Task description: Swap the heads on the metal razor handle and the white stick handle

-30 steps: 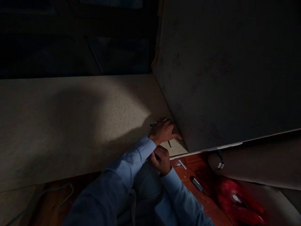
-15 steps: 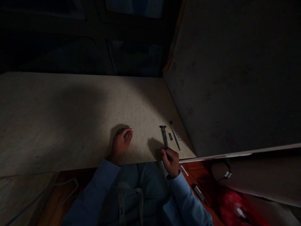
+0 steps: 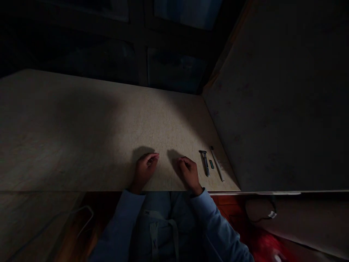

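My left hand (image 3: 145, 169) rests at the near edge of the table, its fingers curled toward the thumb, and no object shows in it. My right hand (image 3: 188, 171) is a short way to its right, fingers also drawn in and nothing visible between them. Nearest to the right hand lies a razor (image 3: 205, 164), dark head pointing away from me. Beside it is a small dark-green rectangular piece (image 3: 211, 164), too small to identify. Farther right, a white toothbrush (image 3: 217, 165) with a dark head lies roughly parallel to the razor.
The pale table (image 3: 149, 120) runs far to the left. A wall panel (image 3: 272, 127) rises along its right side, and dark window panes (image 3: 174, 69) stand behind. Below on the right are a cable with a white tag (image 3: 272, 214) and a red item (image 3: 267, 245).
My right hand has come off the razor's handle and moved left, closer to my left hand. The razor stays on the table. The view has shifted slightly.
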A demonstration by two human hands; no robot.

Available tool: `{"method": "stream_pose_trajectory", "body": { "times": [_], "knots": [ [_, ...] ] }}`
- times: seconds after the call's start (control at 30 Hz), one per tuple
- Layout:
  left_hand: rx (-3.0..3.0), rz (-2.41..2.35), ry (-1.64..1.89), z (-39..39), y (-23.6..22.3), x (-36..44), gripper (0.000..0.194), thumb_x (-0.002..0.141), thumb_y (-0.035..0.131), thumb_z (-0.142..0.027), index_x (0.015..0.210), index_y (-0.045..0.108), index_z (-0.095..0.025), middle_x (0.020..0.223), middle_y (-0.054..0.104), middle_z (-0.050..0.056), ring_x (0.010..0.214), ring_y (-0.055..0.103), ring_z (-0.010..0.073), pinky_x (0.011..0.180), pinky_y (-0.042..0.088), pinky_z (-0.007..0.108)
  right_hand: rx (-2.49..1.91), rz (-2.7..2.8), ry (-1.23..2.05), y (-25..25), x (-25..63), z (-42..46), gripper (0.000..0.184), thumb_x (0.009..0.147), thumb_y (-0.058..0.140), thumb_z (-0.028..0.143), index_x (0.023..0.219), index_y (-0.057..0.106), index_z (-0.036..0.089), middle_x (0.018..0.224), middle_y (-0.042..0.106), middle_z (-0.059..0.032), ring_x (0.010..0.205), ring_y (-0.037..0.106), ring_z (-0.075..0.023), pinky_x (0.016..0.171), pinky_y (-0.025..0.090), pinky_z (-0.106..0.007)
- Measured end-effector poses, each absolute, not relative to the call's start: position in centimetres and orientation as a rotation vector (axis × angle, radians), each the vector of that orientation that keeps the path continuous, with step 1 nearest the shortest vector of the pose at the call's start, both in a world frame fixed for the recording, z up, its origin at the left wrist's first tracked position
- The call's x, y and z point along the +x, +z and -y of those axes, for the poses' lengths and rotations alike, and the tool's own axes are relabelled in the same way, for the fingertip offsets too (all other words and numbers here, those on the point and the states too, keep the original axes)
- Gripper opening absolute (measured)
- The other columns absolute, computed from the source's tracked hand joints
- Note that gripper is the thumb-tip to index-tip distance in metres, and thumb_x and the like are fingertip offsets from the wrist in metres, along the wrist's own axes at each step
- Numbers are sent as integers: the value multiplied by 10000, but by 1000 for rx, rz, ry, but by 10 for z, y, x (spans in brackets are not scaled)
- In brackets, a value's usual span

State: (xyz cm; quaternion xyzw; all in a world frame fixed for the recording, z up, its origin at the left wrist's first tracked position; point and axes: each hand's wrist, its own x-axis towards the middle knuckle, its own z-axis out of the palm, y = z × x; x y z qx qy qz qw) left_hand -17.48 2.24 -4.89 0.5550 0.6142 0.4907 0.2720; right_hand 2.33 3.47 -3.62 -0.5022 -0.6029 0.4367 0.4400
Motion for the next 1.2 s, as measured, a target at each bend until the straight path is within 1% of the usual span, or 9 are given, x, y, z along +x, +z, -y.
{"method": "stream_pose_trajectory", "body": {
  "times": [0.13,0.27,0.53,0.73,0.87,1.2],
  "knots": [
    [1520,-1645,1319,-22,-50,-175,268,858,554,-385,931,725,-192,945,749,73,877,695,206,775,556,321,-1219,1612,1015,-38,28,-28,361,925,512,411,665,598,176,588,531,16,569,493,-129,546,380,-236],
    [1523,-1648,1329,-21,-49,-174,258,868,542,-370,920,723,-193,925,751,71,846,695,199,767,555,321,-1210,1612,1003,-41,31,-26,360,928,519,418,676,605,176,592,535,19,573,501,-129,556,387,-236],
    [1499,-1674,1326,-22,-50,-174,261,859,560,-380,920,725,-188,934,754,70,864,699,201,770,557,313,-1184,1646,1006,-41,31,-26,382,940,504,430,671,597,176,588,521,21,570,496,-127,551,369,-235],
    [1466,-1699,1326,-22,-48,-174,276,853,570,-397,924,730,-184,937,759,72,867,697,204,786,558,320,-1174,1678,998,-37,31,-25,377,941,496,421,686,620,171,615,556,8,590,517,-133,569,378,-240],
    [1435,-1710,1346,-23,-50,-174,266,841,590,-397,911,733,-184,941,763,72,877,700,211,785,556,324,-1170,1696,990,-36,32,-25,389,947,481,416,677,622,173,606,551,7,586,510,-134,571,373,-243],
    [1423,-1699,1378,-24,-52,-174,237,836,605,-378,899,737,-192,931,763,63,875,703,206,779,552,311,-1173,1697,1017,-36,32,-24,361,944,491,405,709,634,171,618,558,9,600,518,-134,574,361,-238]
  ]
}}
